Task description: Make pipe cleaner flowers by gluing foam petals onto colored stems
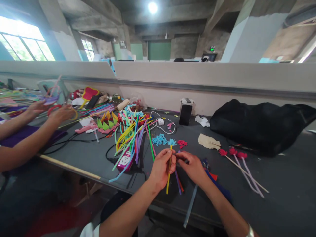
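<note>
Upright between the fingertips of my left hand (161,169) is a pipe-cleaner flower (171,142) with light-blue petals and a yellow stem. Its stem runs down past the palm. My right hand (192,166) is close beside it, thumb and fingers pinched together near the stem; whatever they hold is too small to make out. Just beyond my hands lie a pile of blue petal pieces (159,139) and a few red pieces (182,143). Purple and red pipe cleaners (178,182) lie under my hands. A translucent stick (190,206) points toward the table's front edge.
Many coloured pipe cleaners (130,135) spread over a purple power strip (125,160). Red flowers (232,151) on long stems lie right, before a black bag (256,126). A phone (185,115) leans at the back. At left, another person's hands (63,113) work.
</note>
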{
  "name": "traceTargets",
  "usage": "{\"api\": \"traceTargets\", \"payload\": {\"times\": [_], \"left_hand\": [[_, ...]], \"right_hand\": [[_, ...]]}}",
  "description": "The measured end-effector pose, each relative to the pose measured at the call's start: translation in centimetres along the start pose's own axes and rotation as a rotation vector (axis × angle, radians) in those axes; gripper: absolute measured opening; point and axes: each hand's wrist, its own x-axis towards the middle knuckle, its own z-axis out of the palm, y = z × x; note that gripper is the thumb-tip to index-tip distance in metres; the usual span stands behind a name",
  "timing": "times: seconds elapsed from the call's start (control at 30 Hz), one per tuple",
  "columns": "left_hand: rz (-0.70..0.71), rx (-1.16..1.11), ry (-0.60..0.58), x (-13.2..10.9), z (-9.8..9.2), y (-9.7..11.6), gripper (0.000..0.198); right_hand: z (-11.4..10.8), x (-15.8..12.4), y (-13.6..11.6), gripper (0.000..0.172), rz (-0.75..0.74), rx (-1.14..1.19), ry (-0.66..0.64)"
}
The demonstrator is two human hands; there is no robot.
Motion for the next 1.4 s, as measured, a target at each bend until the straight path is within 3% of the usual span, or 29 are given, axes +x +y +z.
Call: {"api": "traceTargets", "payload": {"times": [0.33, 0.57, 0.8, 1.0, 1.27, 1.4], "left_hand": [[-0.098, 0.027, -0.049, -0.5, 0.0, -0.8, 0.022], [-0.112, 0.035, -0.035, -0.8, 0.3, -0.7, 0.019], [-0.131, 0.043, -0.036, -1.1, 0.5, -0.9, 0.022], [-0.135, 0.073, -0.029, -1.2, 0.7, -0.9, 0.027], [-0.135, 0.083, -0.03, -1.3, 0.8, -0.8, 0.028], [-0.135, 0.099, -0.03, -1.3, 0.8, -0.7, 0.025]], "right_hand": [[-2.7, -1.1, -1.7, 0.017, 0.111, 0.055, 0.055], [-2.8, -1.5, -2.0, 0.019, 0.11, 0.09, 0.066], [-2.2, -1.7, -2.4, 0.015, -0.051, 0.055, 0.182], [-1.8, -1.9, -2.6, 0.015, -0.021, 0.051, 0.26], [-2.9, -1.9, -3.0, 0.012, -0.087, -0.011, 0.189], [-3.3, -1.8, -2.7, 0.014, -0.089, -0.067, 0.232]]}}
